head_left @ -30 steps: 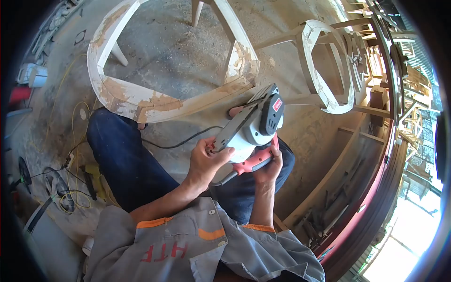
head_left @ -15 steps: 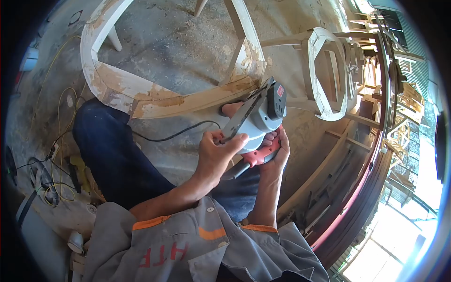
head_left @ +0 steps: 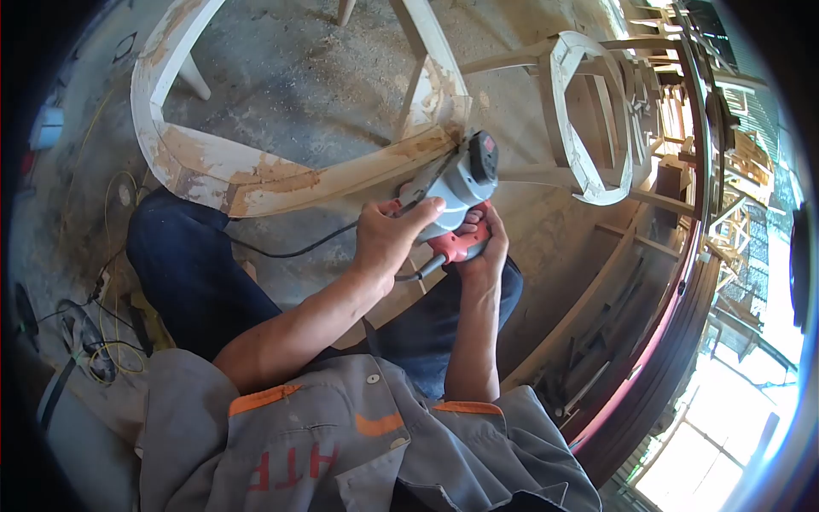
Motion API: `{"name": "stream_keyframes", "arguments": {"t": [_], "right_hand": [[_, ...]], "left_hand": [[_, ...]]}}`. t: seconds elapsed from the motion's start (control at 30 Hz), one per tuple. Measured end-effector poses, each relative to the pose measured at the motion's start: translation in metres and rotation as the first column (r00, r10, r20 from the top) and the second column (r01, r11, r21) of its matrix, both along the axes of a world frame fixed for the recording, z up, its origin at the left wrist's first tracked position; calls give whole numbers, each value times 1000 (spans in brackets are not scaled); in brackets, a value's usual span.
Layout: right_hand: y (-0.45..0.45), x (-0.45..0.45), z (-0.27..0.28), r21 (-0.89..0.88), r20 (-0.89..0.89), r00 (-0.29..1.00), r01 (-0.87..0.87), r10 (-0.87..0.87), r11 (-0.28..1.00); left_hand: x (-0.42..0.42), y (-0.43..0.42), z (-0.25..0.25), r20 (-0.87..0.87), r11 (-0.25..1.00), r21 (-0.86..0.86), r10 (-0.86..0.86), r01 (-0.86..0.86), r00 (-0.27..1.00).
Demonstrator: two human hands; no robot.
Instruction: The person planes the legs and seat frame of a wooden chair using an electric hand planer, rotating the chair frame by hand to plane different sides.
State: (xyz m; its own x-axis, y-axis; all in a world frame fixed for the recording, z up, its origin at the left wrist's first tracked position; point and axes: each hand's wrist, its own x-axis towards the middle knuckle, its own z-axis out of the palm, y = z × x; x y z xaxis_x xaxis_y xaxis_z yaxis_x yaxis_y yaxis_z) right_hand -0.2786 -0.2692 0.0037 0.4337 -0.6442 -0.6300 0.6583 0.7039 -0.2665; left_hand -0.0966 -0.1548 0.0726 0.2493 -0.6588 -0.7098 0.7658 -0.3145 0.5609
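An electric planer [head_left: 450, 198] with a grey body, red handle and black side cover is held tilted on its side in front of me. My left hand [head_left: 386, 237] grips its front end, thumb over the grey body. My right hand [head_left: 486, 245] is wrapped round the red handle at the rear. The planer's sole faces a curved, pale wooden frame [head_left: 341, 181] with patches of brown filler, close to its right corner; whether they touch I cannot tell. From the handle runs a dark power cord [head_left: 294, 253].
Another curved wooden frame [head_left: 567, 111] stands to the right. Long wooden boards [head_left: 589, 290] and stacked timber lie beyond it. At the left, cables [head_left: 107, 341] and tools lie on the dusty concrete floor [head_left: 281, 77]. My knees are bent below the frame.
The planer and both hands have shifted up and left in the view. The wooden frames have also moved slightly up and left, so the camera has turned somewhat. Both grips look the same.
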Motion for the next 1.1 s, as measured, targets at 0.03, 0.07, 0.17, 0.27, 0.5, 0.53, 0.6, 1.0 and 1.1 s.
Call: {"name": "stream_keyframes", "arguments": {"t": [0.03,0.07,0.17,0.27,0.5,0.53,0.6,1.0,1.1], "right_hand": [[0,-2,-9,27,-10,1000,14,-14,1000],[0,-6,-21,1,-25,1000,2,-2,1000],[6,-14,-26,-22,-35,999,12,-12,1000],[23,-17,0,-33,-2,998,68,-68,997],[19,7,46,-85,-2,1000,30,-30,996],[19,13,46,-94,-25,999,33,-36,995],[16,17,46,-94,-30,999,15,-18,995],[6,-5,-35,43,-53,998,41,-38,998],[31,-8,-10,-53,-187,981,52,-61,997]], "left_hand": [[3,-2,7,-16,1000,-19,-5,5,1000],[-2,-5,-15,9,1000,6,-12,12,1000],[-9,-2,-14,-11,999,48,23,-23,1000],[-17,13,-2,20,998,70,0,-1,1000],[-12,22,17,35,991,18,132,-133,991],[-3,19,18,28,994,26,104,-105,994],[7,12,13,-3,997,18,70,-70,998],[6,-4,-18,-51,999,39,25,-23,998],[-7,19,-23,-22,999,43,-10,11,1000]]}}
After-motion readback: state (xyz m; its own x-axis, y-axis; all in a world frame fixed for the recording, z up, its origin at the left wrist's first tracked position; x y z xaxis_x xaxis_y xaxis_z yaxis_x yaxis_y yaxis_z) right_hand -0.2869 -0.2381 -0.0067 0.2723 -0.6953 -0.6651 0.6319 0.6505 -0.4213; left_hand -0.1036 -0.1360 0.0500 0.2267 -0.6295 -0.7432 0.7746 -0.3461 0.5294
